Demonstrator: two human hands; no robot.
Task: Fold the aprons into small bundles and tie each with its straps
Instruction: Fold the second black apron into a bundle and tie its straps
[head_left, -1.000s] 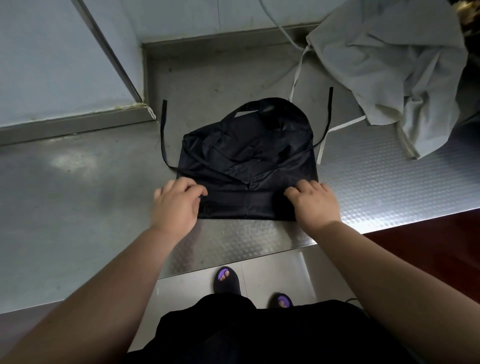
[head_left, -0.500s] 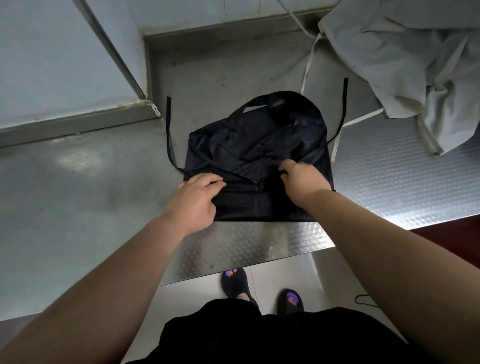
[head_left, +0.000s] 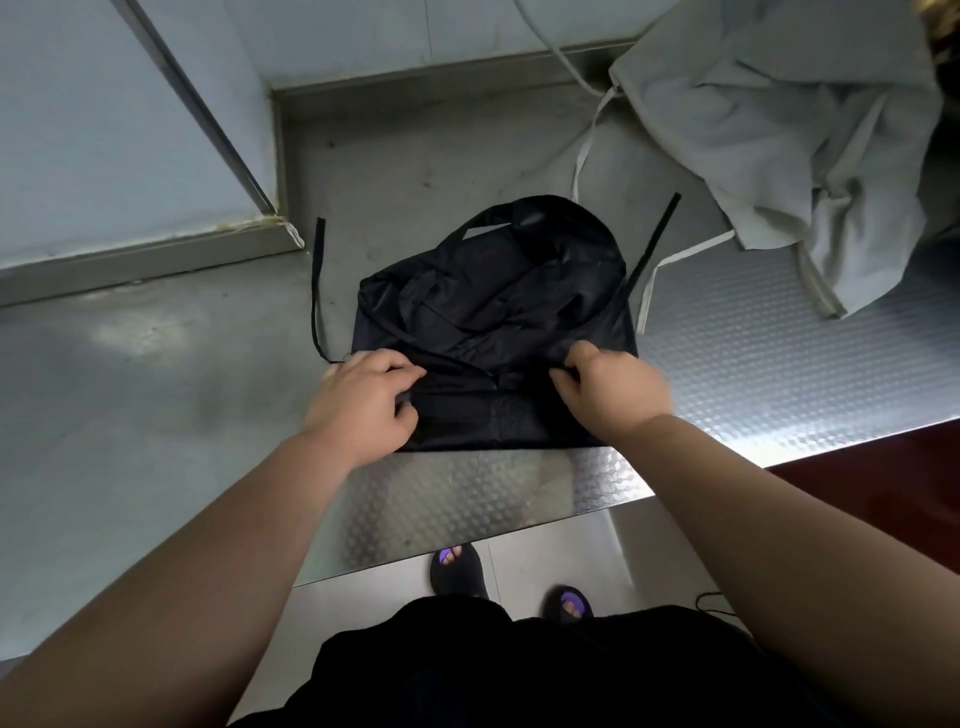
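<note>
— On the counter (head_left: 156, 415), near the front edge: what is logged?

— One black apron (head_left: 493, 291), partly folded, lying flat on the steel straight ahead of the person. Its near edge is doubled up into a band.

— Hands?

— Both are on that band. The left hand (head_left: 363, 405) sits at the apron's left side, fingers and thumb curled, pinching the fold. The right hand (head_left: 608, 389) sits toward the right side, fingers curled into the cloth, gripping it in the same way.

— Straps?

— Both lie loose and untied. The left strap (head_left: 314, 291) leaves the apron's left edge and runs away toward the wall. The right strap (head_left: 653, 239) leaves the right edge and runs off at a slant.

— Anything else on the surface?

— A heap of pale grey cloth (head_left: 769, 130) at the far right, well apart from the hands. One white tie (head_left: 696, 252) trails from it and ends just beside the black apron's right edge. I cannot tell what garment the heap is.

— Below the counter?

— Dark sandals (head_left: 457, 577) on the floor, and dark clothing at the bottom of the view.
</note>
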